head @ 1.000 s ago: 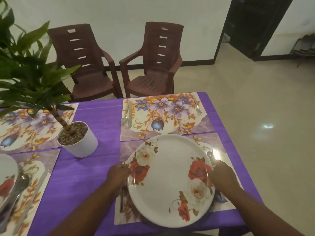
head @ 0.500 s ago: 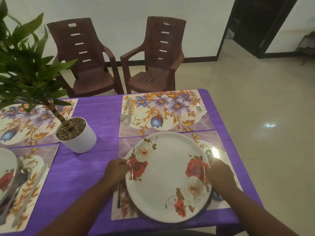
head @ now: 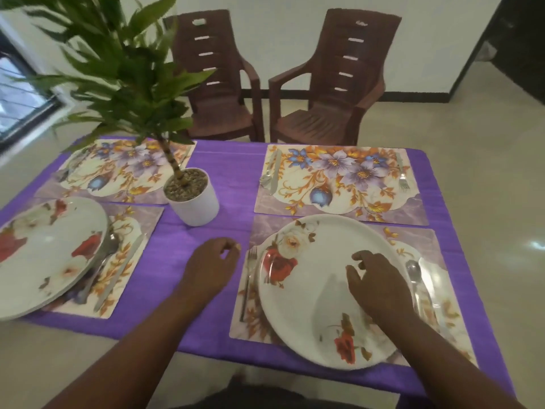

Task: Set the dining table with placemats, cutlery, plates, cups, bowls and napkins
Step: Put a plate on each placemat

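Plate (head: 312,278) on placemat (head: 253,326); R hand (head: 380,284) over it, fingers loose; L hand (head: 211,265) beside, loosely curled, empty.

This is a home dining room. A table (head: 230,184) under a purple cloth carries floral placemats (head: 339,178), rose-patterned dinner plates (head: 318,278) and cutlery (head: 414,278) laid as place settings, with a potted plant (head: 191,199) as centrepiece. Two brown plastic armchairs (head: 327,84) stand against a plain white wall, on a pale tiled floor (head: 486,128), beside a dark doorway (head: 519,39) and a barred window (head: 17,93).
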